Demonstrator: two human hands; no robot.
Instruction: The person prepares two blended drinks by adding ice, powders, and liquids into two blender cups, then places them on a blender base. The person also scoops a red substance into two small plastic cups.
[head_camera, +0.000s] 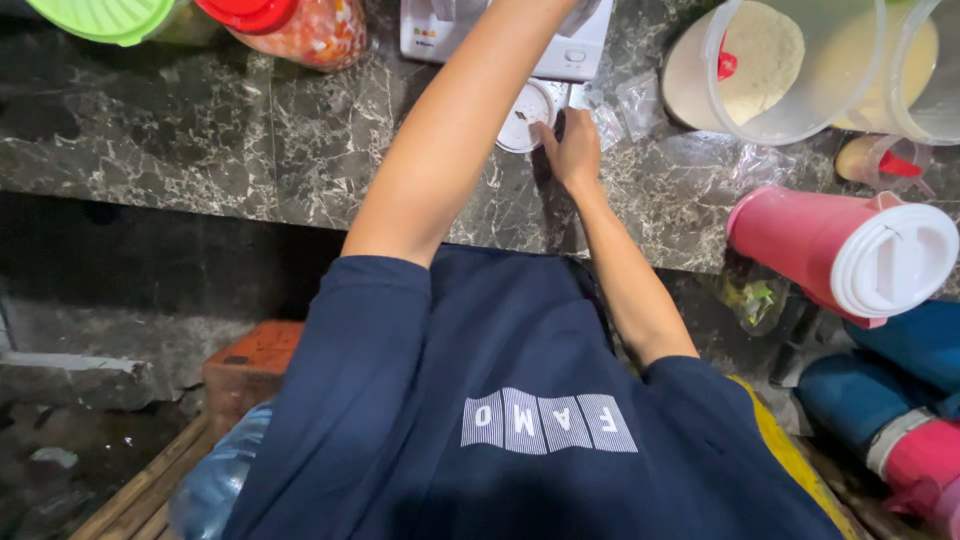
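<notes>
My right hand (575, 150) rests on the dark marble counter (250, 140), fingers stretched forward and touching the edge of a small round white lid (524, 115) with crumbs in it. My left forearm (450, 140) reaches forward across the counter to a white appliance (580, 50); its hand is past the top edge, out of sight. Crumpled clear plastic bags (630, 105) lie just right of my right hand. I wear a navy shirt.
At the back right stand clear tubs of pale powder (760, 60) with a red scoop. A pink jug with a white lid (850, 255) lies on its side at the right. Back left: a green-lidded jar (110, 18) and a red-lidded jar (300, 25). A brick (250, 365) sits below.
</notes>
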